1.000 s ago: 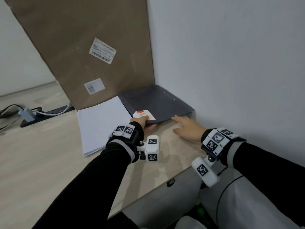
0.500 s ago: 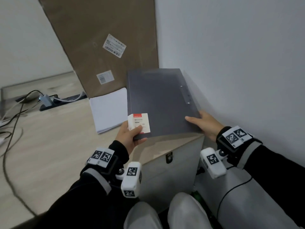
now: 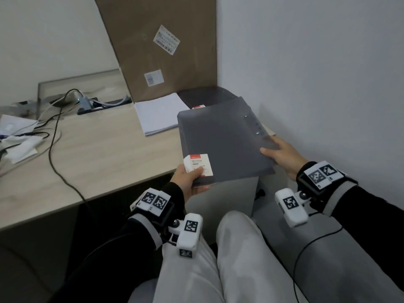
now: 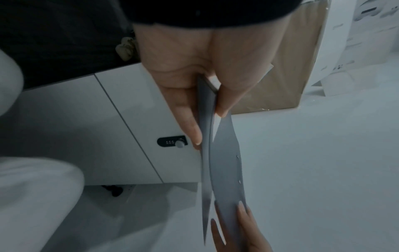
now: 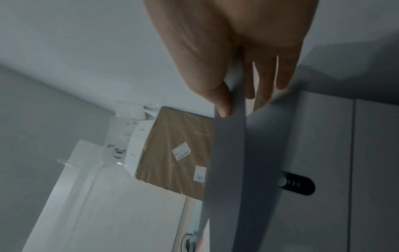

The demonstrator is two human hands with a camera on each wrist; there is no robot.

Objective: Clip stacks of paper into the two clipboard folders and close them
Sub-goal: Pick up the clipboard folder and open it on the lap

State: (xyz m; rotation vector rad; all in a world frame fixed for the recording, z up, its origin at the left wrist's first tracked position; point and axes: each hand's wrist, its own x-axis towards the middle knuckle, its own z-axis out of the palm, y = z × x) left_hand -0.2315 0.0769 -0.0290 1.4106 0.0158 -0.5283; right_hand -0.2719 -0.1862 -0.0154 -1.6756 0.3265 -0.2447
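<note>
I hold a dark grey clipboard folder (image 3: pixel 223 141) in the air over the desk's front right corner. My left hand (image 3: pixel 192 176) pinches its near left corner, thumb on the white and red label (image 3: pixel 200 165). My right hand (image 3: pixel 277 154) pinches its right edge near the rivets. In the left wrist view the grey folder (image 4: pixel 218 162) is seen edge-on, its two covers slightly parted. The right wrist view shows the folder (image 5: pixel 228 162) gripped between thumb and fingers. A second dark folder (image 3: pixel 207 98) lies flat in the desk's far corner. A white paper stack (image 3: pixel 157 113) lies beside it.
A tall brown cardboard sheet (image 3: pixel 161 47) leans at the back. Cables and a power strip (image 3: pixel 102 103) lie at the far left, with loose papers (image 3: pixel 19 136). A white drawer cabinet (image 3: pixel 223 195) with a lock stands under the desk. The wall is close on the right.
The folder was lifted off the corner pile and drawn toward me, out past the desk's front edge. Both hands went from touching it on the desk to holding it in the air.
</note>
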